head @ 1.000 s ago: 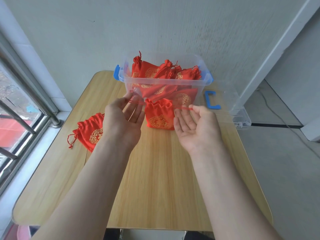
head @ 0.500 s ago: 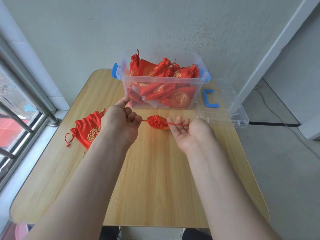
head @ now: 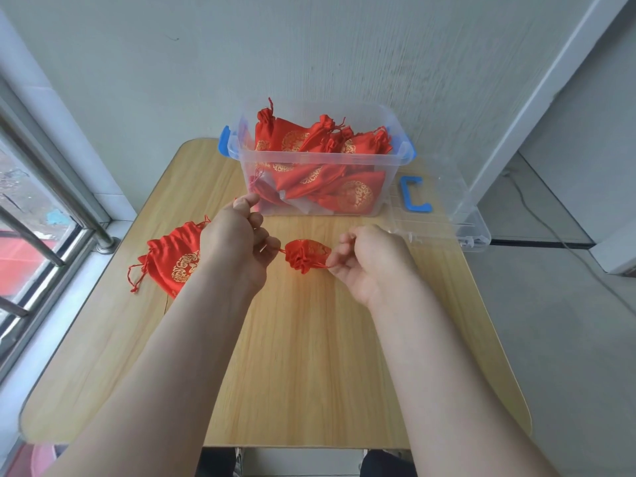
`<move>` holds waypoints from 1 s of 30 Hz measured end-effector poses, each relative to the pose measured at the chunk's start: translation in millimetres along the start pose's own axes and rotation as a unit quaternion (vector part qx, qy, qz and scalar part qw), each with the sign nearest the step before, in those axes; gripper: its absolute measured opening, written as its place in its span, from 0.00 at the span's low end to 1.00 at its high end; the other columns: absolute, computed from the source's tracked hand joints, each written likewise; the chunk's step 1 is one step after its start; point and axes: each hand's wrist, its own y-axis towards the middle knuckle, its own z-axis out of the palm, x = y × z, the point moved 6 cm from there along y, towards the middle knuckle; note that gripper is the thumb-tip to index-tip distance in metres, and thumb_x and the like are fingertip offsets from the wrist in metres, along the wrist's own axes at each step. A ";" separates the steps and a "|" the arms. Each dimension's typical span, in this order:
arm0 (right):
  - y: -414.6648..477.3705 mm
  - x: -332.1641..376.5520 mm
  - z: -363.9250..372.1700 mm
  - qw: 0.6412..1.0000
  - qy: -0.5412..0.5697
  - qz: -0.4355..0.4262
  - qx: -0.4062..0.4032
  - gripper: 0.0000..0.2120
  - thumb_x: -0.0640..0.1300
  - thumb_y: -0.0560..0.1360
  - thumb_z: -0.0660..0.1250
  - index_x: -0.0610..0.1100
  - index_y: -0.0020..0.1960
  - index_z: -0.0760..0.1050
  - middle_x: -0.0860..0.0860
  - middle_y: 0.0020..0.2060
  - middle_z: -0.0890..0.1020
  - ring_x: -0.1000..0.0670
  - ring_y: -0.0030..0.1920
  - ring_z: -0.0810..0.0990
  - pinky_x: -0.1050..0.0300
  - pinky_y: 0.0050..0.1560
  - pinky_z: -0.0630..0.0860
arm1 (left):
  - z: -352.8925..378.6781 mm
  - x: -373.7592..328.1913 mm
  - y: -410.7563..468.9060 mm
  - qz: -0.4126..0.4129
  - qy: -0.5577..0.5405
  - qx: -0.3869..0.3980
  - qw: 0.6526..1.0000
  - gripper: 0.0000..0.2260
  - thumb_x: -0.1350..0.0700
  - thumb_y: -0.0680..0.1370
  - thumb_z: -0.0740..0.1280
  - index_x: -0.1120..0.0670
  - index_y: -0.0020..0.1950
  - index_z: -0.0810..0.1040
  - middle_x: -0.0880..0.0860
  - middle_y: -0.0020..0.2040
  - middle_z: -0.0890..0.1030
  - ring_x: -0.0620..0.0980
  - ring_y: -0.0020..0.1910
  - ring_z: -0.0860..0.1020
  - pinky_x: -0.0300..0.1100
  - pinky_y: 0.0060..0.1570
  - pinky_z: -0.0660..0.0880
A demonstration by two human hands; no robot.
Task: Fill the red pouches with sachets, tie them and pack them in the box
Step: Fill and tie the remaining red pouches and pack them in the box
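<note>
pouch [head: 307, 257] cinched | both hands grip cords (mid-table, edges far)

We see red pouches [head: 179, 259] with gold round motifs — the box [head: 320, 197] is clear with blue handles [head: 224, 145]. Our table [head: 309, 339] is pale wood-grain.

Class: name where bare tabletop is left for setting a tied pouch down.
Free: the wooden table near its front edge, around the forearms. Crowded: the far end, with the clear box, its lid, and the loose pouches at the left.
</note>
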 end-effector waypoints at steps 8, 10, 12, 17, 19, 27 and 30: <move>2.3 0.0 2.2 0.927 -0.352 -0.124 0.046 0.08 0.40 0.85 0.57 0.44 0.57 0.75 0.44 0.44 0.89 0.42 0.46 0.89 0.40 0.53 0.87 | 13.5 12.4 0.5 -0.044 0.149 0.122 0.980 0.09 0.64 0.84 0.60 0.60 0.58 0.79 0.51 0.31 0.74 0.45 0.25 0.61 0.37 0.24 0.62; 8.0 -0.3 3.1 0.912 -0.381 -0.145 0.036 0.06 0.42 0.85 0.57 0.46 0.54 0.73 0.44 0.47 0.88 0.42 0.47 0.88 0.39 0.52 0.87 | 16.3 13.7 -3.4 -0.020 0.218 0.141 0.966 0.08 0.67 0.83 0.62 0.65 0.59 0.78 0.57 0.38 0.82 0.47 0.29 0.65 0.39 0.27 0.66; 11.2 -1.6 3.7 0.906 -0.394 -0.151 0.035 0.09 0.45 0.83 0.57 0.46 0.59 0.73 0.44 0.51 0.86 0.41 0.49 0.88 0.40 0.52 0.87 | 16.7 16.9 -7.3 0.001 0.291 0.170 0.941 0.08 0.70 0.80 0.67 0.65 0.58 0.78 0.60 0.48 0.84 0.51 0.34 0.69 0.43 0.33 0.68; 11.4 -2.5 2.8 0.894 -0.424 -0.140 0.048 0.22 0.52 0.70 0.54 0.45 0.61 0.70 0.43 0.53 0.85 0.40 0.50 0.87 0.39 0.53 0.86 | 14.2 20.5 -6.9 0.030 0.395 0.216 0.893 0.08 0.67 0.85 0.63 0.65 0.54 0.82 0.61 0.51 0.88 0.58 0.45 0.75 0.50 0.45 0.72; 10.6 -1.0 2.0 0.889 -0.432 -0.143 0.047 0.23 0.51 0.70 0.55 0.44 0.62 0.71 0.44 0.53 0.84 0.41 0.51 0.86 0.40 0.53 0.85 | 14.9 20.6 -8.8 0.030 0.397 0.229 0.888 0.06 0.68 0.85 0.63 0.64 0.54 0.80 0.59 0.50 0.89 0.59 0.46 0.77 0.50 0.46 0.73; -1.3 18.7 0.9 0.880 -0.410 -0.239 0.025 0.12 0.47 0.82 0.70 0.44 0.44 0.85 0.47 0.43 0.88 0.45 0.49 0.86 0.51 0.50 0.82 | 25.1 23.1 -16.7 0.067 0.408 0.280 0.867 0.06 0.61 0.87 0.64 0.62 0.61 0.76 0.54 0.48 0.89 0.52 0.39 0.83 0.44 0.38 0.71; -1.9 19.8 -3.9 0.899 -0.379 -0.216 0.027 0.13 0.47 0.81 0.73 0.46 0.38 0.85 0.47 0.40 0.89 0.46 0.48 0.87 0.55 0.46 0.80 | 27.3 21.6 -19.4 0.077 0.406 0.290 0.863 0.07 0.60 0.87 0.64 0.63 0.61 0.77 0.56 0.48 0.89 0.51 0.37 0.82 0.43 0.37 0.70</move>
